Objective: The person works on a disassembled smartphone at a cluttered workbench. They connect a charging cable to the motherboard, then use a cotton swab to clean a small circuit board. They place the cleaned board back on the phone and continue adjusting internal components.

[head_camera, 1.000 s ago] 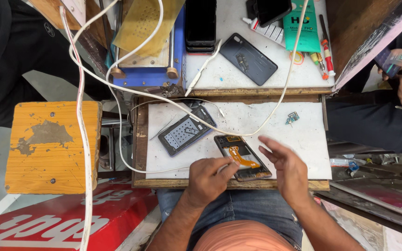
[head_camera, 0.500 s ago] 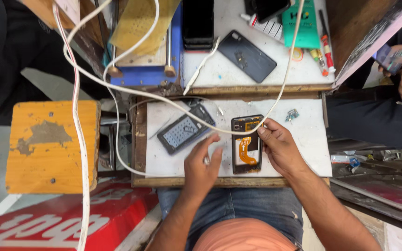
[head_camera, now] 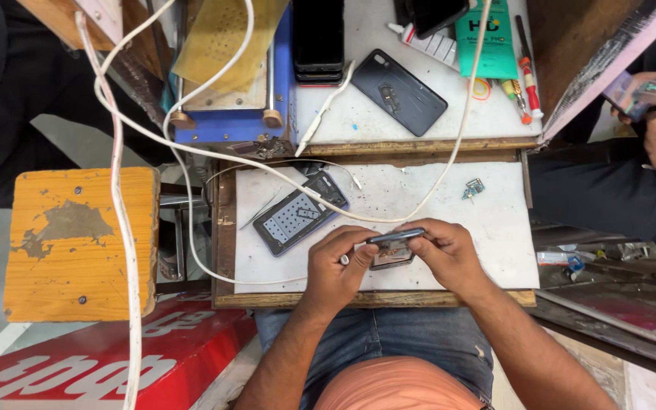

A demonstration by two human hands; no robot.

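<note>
Near the front edge of the white surface, the left hand and right hand both gripped an opened phone, tilted up on edge, seemingly mid-disassembly. A detached phone frame lay toward the left edge. No containers showed; careful fingertip work seemed needed.

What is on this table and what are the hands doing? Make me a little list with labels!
left hand: left hand grips one end of the opened phone
right hand: right hand grips the other end, phone tilted on edge
beside: phone frame flat on the white board
small part: metal piece lies alone
upper shelf: dark back cover, green packet
across: white cables
</note>
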